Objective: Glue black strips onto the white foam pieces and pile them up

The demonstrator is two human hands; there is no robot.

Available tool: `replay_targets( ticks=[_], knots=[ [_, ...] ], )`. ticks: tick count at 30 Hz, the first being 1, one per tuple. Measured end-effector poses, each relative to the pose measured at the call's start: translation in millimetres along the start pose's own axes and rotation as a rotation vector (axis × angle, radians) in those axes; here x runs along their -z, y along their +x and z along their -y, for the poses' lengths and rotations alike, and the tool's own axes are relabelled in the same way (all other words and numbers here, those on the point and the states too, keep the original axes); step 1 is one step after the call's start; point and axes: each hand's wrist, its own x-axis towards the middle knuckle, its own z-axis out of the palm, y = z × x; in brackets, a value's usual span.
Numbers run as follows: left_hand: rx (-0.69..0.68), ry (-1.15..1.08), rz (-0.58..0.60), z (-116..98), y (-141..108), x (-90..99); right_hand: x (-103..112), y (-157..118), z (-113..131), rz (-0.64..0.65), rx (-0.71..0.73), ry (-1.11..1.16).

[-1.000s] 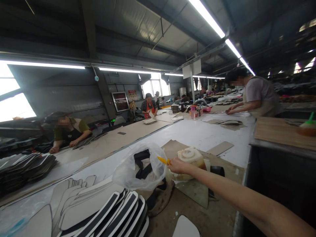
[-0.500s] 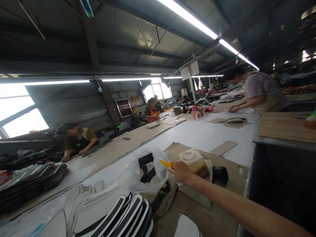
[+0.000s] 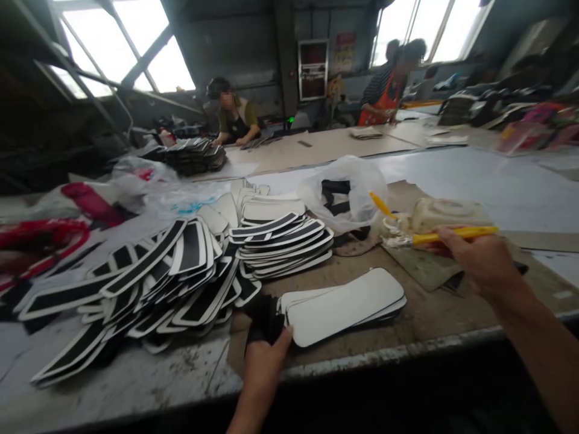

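My right hand is closed round the yellow handle of a brush. Its bristle end, coated in white paste, points left beside a cut-open plastic container. A second yellow handle slants up at the container's left. Low in the centre, my left hand is closed on a black piece of material, its fingers mostly hidden. Its thumb touches the left end of a small stack of white rounded panels lying on brown board.
Left of my hands lie heaps of black panels with white borders and a stack of similar panels. Behind are a clear plastic bag and red bags. Across the table a co-worker bends forward; another in an orange apron stands farther right.
The view has swung left and down. My left hand has come into view at the white panels. The brush's pasted end and long handle now show in my right hand.
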Motion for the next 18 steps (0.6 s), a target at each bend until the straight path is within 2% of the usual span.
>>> replay_targets(
  ticks=[1, 3, 4, 6, 8, 12, 18],
  knots=[
    [0.015, -0.008, 0.007, 1, 2, -1.1, -3, -16, 6, 0.065, -0.020, 0.108],
    [0.007, -0.041, 0.029, -1, 5, -2.5, -14, -50, 23, 0.240, -0.135, 0.468],
    [-0.005, -0.061, 0.037, -2, 5, -2.6, -23, -67, 34, 0.339, -0.170, 0.546],
    [-0.020, -0.094, 0.051, -5, 4, -1.9, -41, -93, 55, 0.506, -0.183, 0.599],
    [-0.022, -0.099, 0.070, -6, 3, -0.3, -57, -109, 71, 0.607, -0.181, 0.602],
    [-0.008, -0.097, 0.108, -2, 5, 0.9, -73, -117, 82, 0.677, -0.209, 0.566],
    [-0.061, -0.173, 0.093, 5, 7, -2.8, -76, -117, 82, 0.702, -0.202, 0.536]
  ],
)
